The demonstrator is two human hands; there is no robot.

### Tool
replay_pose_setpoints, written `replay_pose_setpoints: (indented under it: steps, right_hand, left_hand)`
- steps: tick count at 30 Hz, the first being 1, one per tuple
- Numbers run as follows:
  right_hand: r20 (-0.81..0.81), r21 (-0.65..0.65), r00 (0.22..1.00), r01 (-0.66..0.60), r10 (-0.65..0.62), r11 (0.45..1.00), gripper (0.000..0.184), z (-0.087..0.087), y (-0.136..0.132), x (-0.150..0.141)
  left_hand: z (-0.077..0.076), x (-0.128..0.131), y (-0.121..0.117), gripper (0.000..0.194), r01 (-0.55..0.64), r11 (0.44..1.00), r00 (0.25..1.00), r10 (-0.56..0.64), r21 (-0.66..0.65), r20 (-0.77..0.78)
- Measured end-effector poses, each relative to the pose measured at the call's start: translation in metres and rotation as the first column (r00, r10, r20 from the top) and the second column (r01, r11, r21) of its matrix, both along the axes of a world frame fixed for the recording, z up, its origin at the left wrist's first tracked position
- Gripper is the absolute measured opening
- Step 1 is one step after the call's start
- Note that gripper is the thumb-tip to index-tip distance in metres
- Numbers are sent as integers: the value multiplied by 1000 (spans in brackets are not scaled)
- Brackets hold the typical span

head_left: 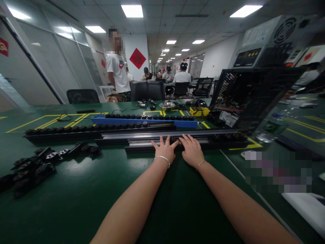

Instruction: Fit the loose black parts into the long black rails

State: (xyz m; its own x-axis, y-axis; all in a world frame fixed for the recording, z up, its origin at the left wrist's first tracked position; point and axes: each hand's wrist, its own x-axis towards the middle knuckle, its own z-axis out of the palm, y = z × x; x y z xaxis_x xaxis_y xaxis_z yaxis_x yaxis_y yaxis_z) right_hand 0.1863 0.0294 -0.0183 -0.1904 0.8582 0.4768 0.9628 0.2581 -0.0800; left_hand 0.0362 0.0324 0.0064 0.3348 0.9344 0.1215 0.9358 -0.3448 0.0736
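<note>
Several long dark rails lie side by side across the green table, and the nearest dark rail runs under my fingertips. My left hand is open, its fingers spread over the rail. Beside it my right hand is open too, its fingers stretched out on the rail. A small dark piece shows between the two hands, partly covered; I cannot tell its kind. Behind, a longer black rail and a blue rail carry rows of small black parts. A shiny metal strip shows inside one rail.
Loose black parts lie in a pile at left. A computer case, a bottle and a blurred-out object are at right. Behind the rails are a metal bowl and a yellow tray. A person stands beyond the table.
</note>
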Motion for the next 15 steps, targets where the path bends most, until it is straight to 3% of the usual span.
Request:
replay_pose_setpoints:
  steps: [15]
  right_hand:
    - [27,-21,1000,0,0,1000,51,0,2,3]
  left_hand:
    - [1,-9,-3,61,-10,1000,999,11,26,-38]
